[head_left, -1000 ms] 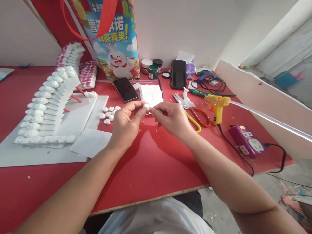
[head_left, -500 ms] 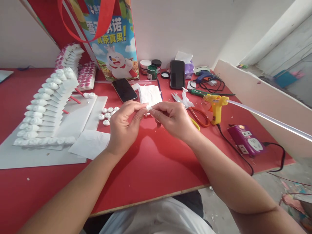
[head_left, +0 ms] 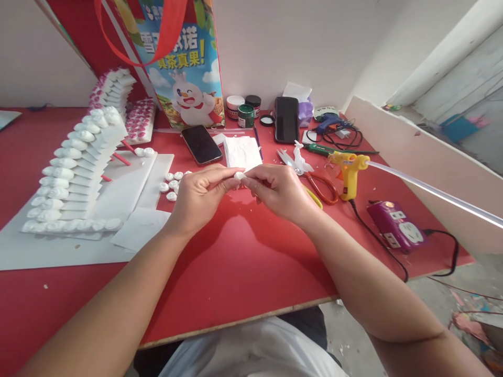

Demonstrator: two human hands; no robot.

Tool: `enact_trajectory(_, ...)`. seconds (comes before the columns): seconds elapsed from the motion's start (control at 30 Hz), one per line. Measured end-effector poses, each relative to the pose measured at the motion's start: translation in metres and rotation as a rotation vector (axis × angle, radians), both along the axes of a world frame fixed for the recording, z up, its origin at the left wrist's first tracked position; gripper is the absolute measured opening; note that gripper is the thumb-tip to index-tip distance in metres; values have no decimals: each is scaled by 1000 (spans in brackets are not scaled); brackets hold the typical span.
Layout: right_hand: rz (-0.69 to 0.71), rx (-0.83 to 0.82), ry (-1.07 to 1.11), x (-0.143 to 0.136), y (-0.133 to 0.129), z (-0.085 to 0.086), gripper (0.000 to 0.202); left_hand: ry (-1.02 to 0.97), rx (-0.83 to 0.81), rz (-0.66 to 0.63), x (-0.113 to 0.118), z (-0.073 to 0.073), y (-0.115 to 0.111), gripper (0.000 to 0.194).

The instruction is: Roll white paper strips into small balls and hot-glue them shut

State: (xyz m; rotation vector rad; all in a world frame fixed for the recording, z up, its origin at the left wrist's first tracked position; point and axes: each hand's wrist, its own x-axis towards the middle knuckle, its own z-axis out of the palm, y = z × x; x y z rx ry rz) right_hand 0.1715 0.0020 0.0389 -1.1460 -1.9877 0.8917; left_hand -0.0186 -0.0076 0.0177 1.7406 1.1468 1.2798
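Note:
Between the fingertips of both hands is a small white paper rosette, partly hidden by the fingers. My left hand pinches it from the left, thumb below and index finger above. From the other side my right hand pinches it too, its other fingers curled under. Just beyond the hands lies a stack of white tissue squares. Several finished white rosettes lie on the red table left of my left hand.
A model edged with white rosettes stands at left on white boards. Scissors, a yellow glue gun and a purple power socket are at right. Phones, paint jars and a printed bag stand behind.
The white paper between my fingers has turned and now shows a rounder, coiled face. Both hands stay in nearly the same place, with small finger movements.

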Motion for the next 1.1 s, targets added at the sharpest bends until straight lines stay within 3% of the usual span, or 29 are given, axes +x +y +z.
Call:
enact_trajectory(0.1,10,-179,159,-1,2,1,41,0,9,42,1,-2,0,24)
enact_trajectory(0.2,27,-573,435,-1,6,3,53,-105,-74,49,2,-7,2,26)
enact_trajectory(0.27,55,-775,588,0,9,3,49,-167,-117,40,2,-8,2,27)
enact_trajectory(0.47,89,-955,765,1,11,5,24,-115,-156,-2,3,-2,-1,30)
enact_trajectory(0.8,97,-856,693,1,9,3,24,-225,-176,75,5,-5,0,33)
enact_trajectory(0.93,108,-641,524,-1,7,2,23,-236,-191,80,5,-6,0,33)
enact_trajectory(1.1,-42,-338,219,-4,4,5,22,-271,-217,71,7,-7,0,33)
